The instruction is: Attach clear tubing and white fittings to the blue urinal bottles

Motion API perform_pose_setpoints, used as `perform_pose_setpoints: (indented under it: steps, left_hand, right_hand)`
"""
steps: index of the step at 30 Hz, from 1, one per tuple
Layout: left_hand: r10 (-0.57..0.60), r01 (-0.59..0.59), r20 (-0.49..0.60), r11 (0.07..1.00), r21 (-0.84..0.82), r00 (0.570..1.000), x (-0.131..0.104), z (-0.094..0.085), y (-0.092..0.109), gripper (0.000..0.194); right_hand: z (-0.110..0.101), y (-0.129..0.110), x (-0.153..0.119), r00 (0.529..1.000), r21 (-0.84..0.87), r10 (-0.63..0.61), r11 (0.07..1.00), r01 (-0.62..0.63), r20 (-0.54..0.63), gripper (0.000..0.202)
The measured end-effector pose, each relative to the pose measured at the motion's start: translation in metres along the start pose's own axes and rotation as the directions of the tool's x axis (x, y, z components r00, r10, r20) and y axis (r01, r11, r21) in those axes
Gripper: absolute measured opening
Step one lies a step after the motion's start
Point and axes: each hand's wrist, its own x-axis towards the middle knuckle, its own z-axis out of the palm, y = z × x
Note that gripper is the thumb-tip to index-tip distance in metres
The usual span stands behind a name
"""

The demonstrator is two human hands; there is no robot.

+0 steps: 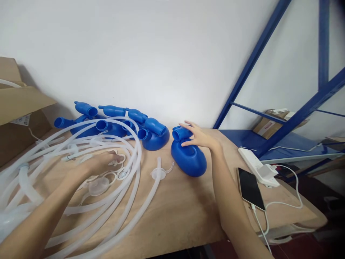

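My right hand (pixel 198 136) is wrapped round the neck of a blue plastic urinal bottle (pixel 188 158), which rests on the wooden table with its mouth facing me. Among the coiled tubing, the curled fingers of my left hand (pixel 106 162) pinch at a translucent ring cap (pixel 120 159); part of the cap is hidden behind them. A round translucent cap (pixel 99 186) lies just below that hand. Between my hands, a clear tube (pixel 149 196) ends in a flanged cap (pixel 158 174) with a small strap.
Several blue bottles (pixel 155 142) with separate blue neck pieces (pixel 155 126) stand along the wall. Coils of clear tubing (pixel 136 151) cover the table's left side, beside an open cardboard box (pixel 24 129). A phone (pixel 250 189) and a power strip (pixel 254 163) lie right, near a blue rack (pixel 253 61).
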Motion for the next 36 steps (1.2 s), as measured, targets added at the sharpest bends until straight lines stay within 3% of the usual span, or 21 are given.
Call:
perform_pose_setpoints:
  steps: [5, 13, 18, 20, 25, 30, 36]
  left_hand:
    - [-0.008, 0.007, 0.04, 1.0, 0.016, 0.999, 0.006, -0.003, -0.014, 0.051]
    - [-0.014, 0.01, -0.048, 0.997, -0.07, 0.999, 0.0, -0.006, -0.012, 0.038]
    - [-0.04, 0.038, -0.093, 0.999, -0.029, 0.995, 0.0, -0.008, -0.01, 0.046]
    - [-0.029, 0.025, -0.101, 0.999, -0.044, 0.994, -0.001, -0.005, -0.016, 0.05]
    - [-0.022, 0.012, -0.073, 0.991, -0.135, 0.997, -0.008, 0.006, -0.032, 0.053]
    - [0.023, -0.032, -0.138, 0.997, -0.064, 0.99, -0.008, 0.005, -0.026, 0.034]
    - [0.005, -0.005, -0.092, 1.0, -0.005, 0.996, -0.006, 0.004, -0.013, 0.051]
  right_hand:
    - [0.02, -0.001, 0.011, 0.995, -0.124, -0.077, 0.99, 0.069, -0.064, 0.07]
    - [0.018, -0.009, 0.009, 0.994, -0.043, -0.106, 0.994, 0.105, -0.023, 0.074]
    - [0.013, -0.024, 0.0, 0.99, 0.035, -0.138, 0.99, 0.137, 0.023, 0.07]
    - [0.019, -0.035, -0.007, 0.99, 0.062, -0.141, 0.988, 0.142, -0.007, 0.074]
    - [0.047, -0.057, -0.026, 0.968, 0.084, -0.083, 0.991, 0.105, -0.238, 0.081]
    - [0.054, -0.064, -0.035, 0.968, 0.071, 0.0, 0.997, 0.018, -0.252, 0.083]
    - [0.05, -0.071, -0.035, 0.92, 0.189, 0.221, 0.968, -0.165, -0.325, 0.081]
